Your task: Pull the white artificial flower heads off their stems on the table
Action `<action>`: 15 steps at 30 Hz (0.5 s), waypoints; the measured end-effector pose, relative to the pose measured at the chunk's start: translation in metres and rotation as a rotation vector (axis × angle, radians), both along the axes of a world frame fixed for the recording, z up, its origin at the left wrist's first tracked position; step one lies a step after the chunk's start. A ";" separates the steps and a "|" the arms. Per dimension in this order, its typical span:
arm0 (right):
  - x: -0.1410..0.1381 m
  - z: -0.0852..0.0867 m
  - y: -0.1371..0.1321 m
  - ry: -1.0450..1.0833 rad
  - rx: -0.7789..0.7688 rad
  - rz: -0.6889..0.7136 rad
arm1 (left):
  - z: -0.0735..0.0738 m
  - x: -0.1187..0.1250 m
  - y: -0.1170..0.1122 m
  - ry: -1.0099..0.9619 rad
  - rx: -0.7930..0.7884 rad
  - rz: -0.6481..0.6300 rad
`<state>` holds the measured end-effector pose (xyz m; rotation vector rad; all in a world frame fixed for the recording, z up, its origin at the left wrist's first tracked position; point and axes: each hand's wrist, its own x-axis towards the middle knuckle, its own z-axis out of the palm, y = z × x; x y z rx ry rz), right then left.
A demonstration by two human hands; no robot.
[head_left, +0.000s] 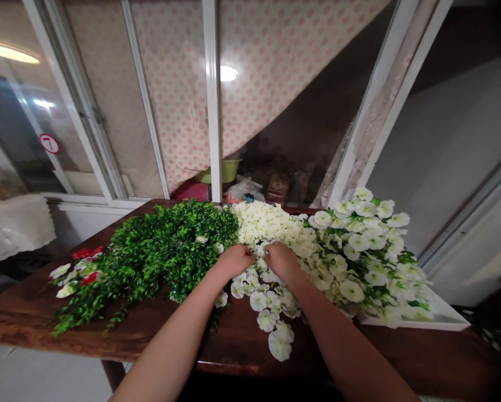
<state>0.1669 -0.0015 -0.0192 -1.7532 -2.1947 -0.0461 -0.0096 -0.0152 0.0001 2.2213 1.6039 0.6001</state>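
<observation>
My left hand [235, 261] is closed, its fingertips pinched at the top of a trailing spray of white flowers [267, 301]. Close on its right, my right hand [281, 261] curls its fingers into the same white blossoms. The exact part between the fingers is hidden. The spray hangs toward the table's front edge. Behind my hands lies a dense cluster of small cream flowers [267, 220]. Bushy green foliage [170, 245] spreads to the left of my left hand. More white flowers with green leaves [371, 245] are heaped to the right.
A dark wooden table [250, 349] carries everything. Red and white flowers [82, 271] lie at its left end. A white tray [434, 318] sits under the right-hand heap. Behind stands a window with white frames [211, 100] and a dotted curtain [271, 61].
</observation>
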 end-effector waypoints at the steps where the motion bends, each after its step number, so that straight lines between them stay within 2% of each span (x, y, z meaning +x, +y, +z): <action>1: 0.000 -0.002 -0.001 -0.021 0.031 0.000 | -0.003 0.000 0.002 -0.002 -0.025 -0.016; 7: 0.000 -0.004 0.000 0.026 0.209 -0.015 | -0.019 -0.004 0.013 -0.184 0.009 -0.116; 11: 0.000 0.000 -0.004 0.085 0.282 -0.084 | -0.017 -0.005 0.017 -0.354 0.005 -0.057; 15: 0.001 0.003 -0.006 0.231 0.259 -0.145 | -0.017 -0.001 0.021 -0.584 -0.030 -0.049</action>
